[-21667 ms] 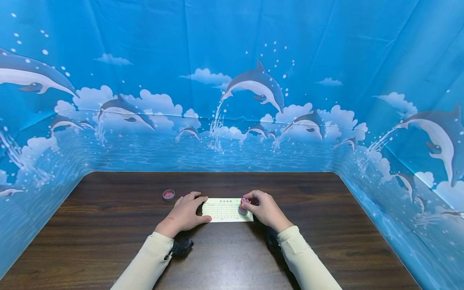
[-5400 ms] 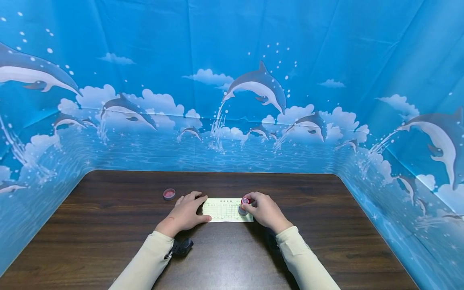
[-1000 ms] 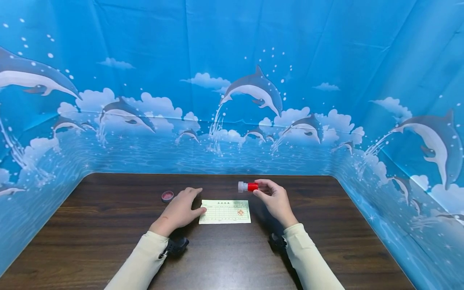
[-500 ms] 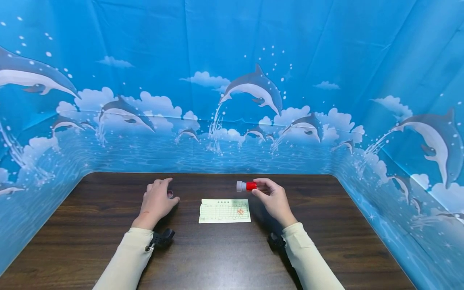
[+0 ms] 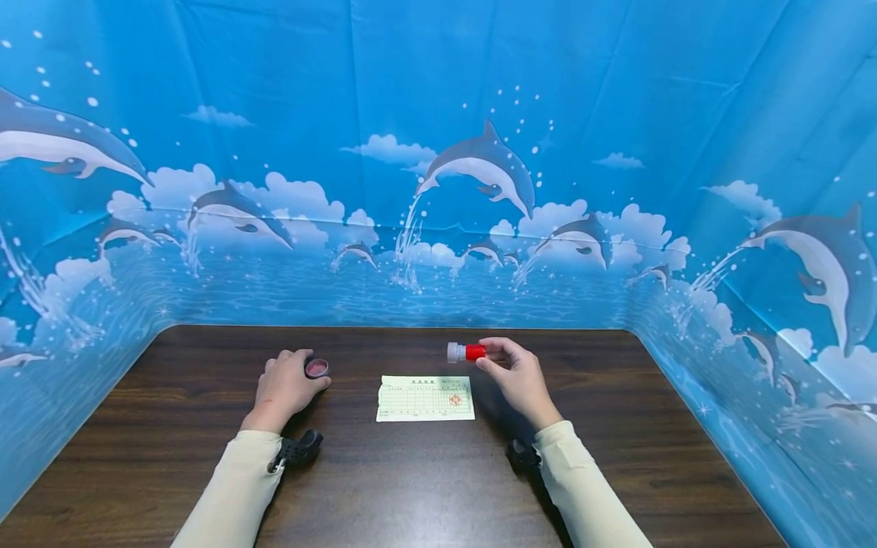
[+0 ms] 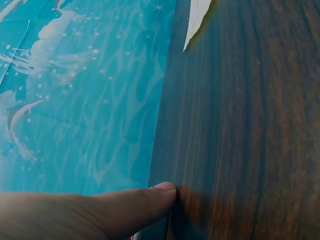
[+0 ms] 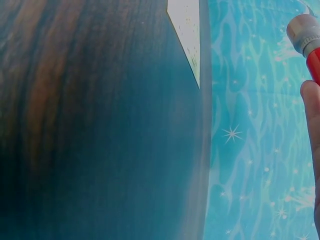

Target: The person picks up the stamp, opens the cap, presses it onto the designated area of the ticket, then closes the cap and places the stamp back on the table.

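Observation:
My left hand (image 5: 286, 388) is at the left of the table, pinching a small round stamp cap (image 5: 317, 369), dark-rimmed and pink inside, between thumb and fingers. In the left wrist view the thumb (image 6: 130, 207) lies against its edge, most of the cap out of frame. My right hand (image 5: 521, 380) holds a red-handled stamp (image 5: 474, 352) by its red end, sideways above the table, its pale head pointing left. Between the hands lies a pale green printed slip (image 5: 418, 399) with a round red stamp mark at its right.
The dark wood table (image 5: 411, 479) runs back to a blue dolphin-printed curtain (image 5: 438, 289) that stands along its far and side edges. Both wrists carry black straps with small cameras.
Earlier the stamp stood pressed on the slip, my left hand steadying the paper. The stamp has since lifted and tipped sideways, baring a red mark; my left hand went left to the cap.

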The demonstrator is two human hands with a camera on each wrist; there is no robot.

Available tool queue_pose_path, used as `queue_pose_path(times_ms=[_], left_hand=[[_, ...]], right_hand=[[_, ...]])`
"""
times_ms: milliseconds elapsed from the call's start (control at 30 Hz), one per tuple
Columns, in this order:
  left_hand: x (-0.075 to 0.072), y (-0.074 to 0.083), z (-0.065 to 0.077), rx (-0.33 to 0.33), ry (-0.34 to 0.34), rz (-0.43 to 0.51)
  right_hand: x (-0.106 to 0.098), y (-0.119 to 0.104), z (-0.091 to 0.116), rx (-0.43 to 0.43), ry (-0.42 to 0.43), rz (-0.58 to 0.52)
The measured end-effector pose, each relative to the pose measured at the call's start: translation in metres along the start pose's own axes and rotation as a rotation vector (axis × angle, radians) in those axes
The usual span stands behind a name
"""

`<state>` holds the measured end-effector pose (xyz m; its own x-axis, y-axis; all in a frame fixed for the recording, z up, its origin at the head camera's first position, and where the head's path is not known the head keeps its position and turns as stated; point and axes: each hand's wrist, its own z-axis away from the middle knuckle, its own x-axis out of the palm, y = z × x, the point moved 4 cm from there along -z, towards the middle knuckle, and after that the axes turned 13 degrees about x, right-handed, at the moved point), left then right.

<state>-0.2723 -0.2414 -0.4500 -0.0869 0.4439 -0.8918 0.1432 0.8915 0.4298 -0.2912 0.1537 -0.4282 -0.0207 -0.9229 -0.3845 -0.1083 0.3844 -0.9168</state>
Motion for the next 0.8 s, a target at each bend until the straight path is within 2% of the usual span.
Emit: queue_pose_path(times_ms=[300,567,800], left_hand=[[-0.001,0.003,0.0,0.021,0.046,0.005],[0.001,0.014,-0.005,0.087,0.057,0.105],[0.001,0.033,-0.007,0.173,0.094,0.092]], right_hand=[[-0.001,-0.002,0.001,0.014,-0.028,-0.015],[0.001,-0.003,0.001,0.013,-0.034,-0.012],[0.0,-0.03,0.016,0.006,-0.051,-0.006]])
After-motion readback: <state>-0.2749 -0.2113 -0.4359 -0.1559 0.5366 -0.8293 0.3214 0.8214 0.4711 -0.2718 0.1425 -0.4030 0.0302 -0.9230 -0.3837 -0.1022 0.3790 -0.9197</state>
